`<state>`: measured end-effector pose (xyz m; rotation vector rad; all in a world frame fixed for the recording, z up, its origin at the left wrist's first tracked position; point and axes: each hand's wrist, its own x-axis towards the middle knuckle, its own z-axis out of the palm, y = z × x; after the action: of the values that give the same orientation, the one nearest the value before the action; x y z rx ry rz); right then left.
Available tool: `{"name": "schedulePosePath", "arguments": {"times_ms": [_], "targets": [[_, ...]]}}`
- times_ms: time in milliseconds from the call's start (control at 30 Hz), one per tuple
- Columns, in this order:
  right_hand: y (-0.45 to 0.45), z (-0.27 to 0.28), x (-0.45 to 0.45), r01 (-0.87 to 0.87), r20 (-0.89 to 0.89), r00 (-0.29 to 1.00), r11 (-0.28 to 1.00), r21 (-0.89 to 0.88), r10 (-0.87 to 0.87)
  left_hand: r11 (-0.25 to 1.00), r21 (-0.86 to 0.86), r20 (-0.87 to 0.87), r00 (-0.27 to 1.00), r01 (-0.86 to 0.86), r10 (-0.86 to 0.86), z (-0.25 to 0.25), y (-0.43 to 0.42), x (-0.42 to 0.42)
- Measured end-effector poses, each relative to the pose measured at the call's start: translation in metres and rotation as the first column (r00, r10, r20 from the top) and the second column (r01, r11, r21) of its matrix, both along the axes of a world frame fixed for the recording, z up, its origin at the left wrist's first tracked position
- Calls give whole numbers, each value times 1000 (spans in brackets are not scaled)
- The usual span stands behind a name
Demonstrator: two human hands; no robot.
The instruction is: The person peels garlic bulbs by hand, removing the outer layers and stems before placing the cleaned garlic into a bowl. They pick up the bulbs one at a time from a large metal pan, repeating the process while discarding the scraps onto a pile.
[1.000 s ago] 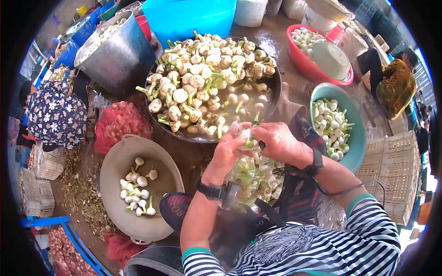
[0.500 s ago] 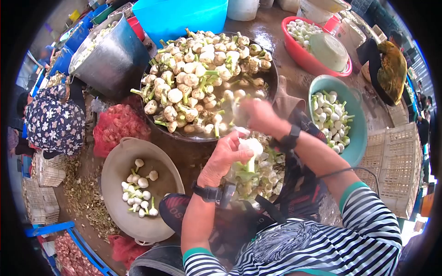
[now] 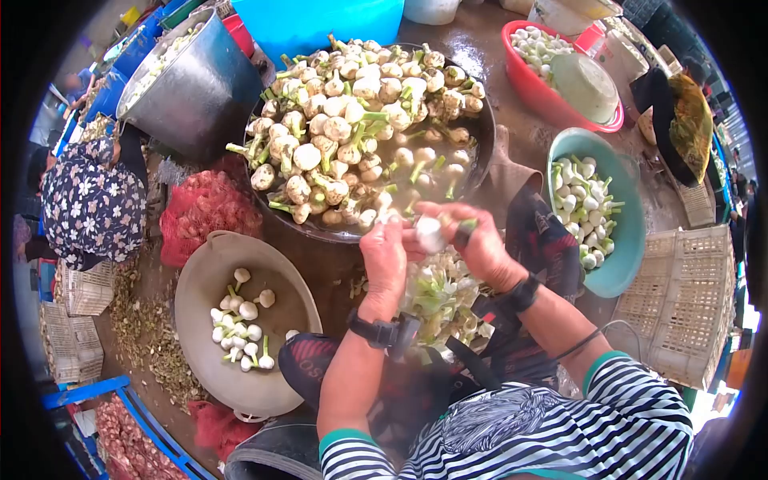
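Observation:
A white garlic bulb (image 3: 430,234) with a green stem is held between my hands, just above the near rim of a dark basin (image 3: 324,232). My right hand (image 3: 486,250) is closed around its stem side. My left hand (image 3: 384,260) has its fingers pinched against the other side; a small pale bit shows at its fingertips, too blurred to name. Unpeeled garlic bulbs (image 3: 336,128) are heaped in the basin, several floating in cloudy water. Below my hands lies a pile of peelings (image 3: 448,300). Cleaned bulbs (image 3: 238,330) rest in a grey basin (image 3: 204,280) at left.
To the right, a green basin (image 3: 632,232) holds white bulbs, with a red basin (image 3: 512,88) beyond it. Woven crates (image 3: 680,304) stand at far right. A red mesh sack (image 3: 210,216) and a metal pot (image 3: 192,92) are on the left, near a person in a flowered top (image 3: 94,200).
My right hand has come back from the dark basin and meets the left at a bulb. The bulb my left hand held has left it; a white bulb now shows by the grey basin's right rim.

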<state>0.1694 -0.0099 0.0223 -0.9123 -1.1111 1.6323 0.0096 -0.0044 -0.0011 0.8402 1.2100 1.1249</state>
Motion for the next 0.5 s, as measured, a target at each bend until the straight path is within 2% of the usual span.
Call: {"name": "schedulePosePath", "arguments": {"times_ms": [33,67,100,133,167,200,233,333,400,433,500], "targets": [[6,-5,4,8,-388,918,979,-206,-89,989,-149,175,984,-16,42,9,0,1],[7,-9,10,-2,-475,867,951,-309,-153,989,-132,54,996,70,-64,-5,3,-3],[10,-11,17,-34,-552,819,947,-319,-157,914,-183,-161,906,362,-392,-12,1,0],[13,-15,26,-67,-623,766,944,-323,-159,751,-285,-341,669,596,-661,-17,-2,4],[17,-18,34,-102,-689,708,942,-319,-157,530,-425,-463,326,734,-824,-25,-6,6],[20,-19,41,-83,-669,721,936,-343,-181,450,-393,-664,91,802,-742,-52,-24,2],[23,-20,48,-84,-665,724,934,-347,-181,356,-386,-812,-130,851,-569,-74,-36,-1],[31,-30,64,-101,-646,742,922,-375,-181,628,-452,-842,-72,633,-534,-65,-29,0],[43,-37,67,-114,-615,770,913,-392,-168,751,-383,-860,90,538,-503,-50,-10,0],[50,-41,67,-46,-525,837,936,-349,-155,807,-345,-865,173,480,-472,-46,-1,1],[65,-53,66,75,-316,937,967,-242,-151,833,-221,-853,313,507,-417,-49,3,4]]}}
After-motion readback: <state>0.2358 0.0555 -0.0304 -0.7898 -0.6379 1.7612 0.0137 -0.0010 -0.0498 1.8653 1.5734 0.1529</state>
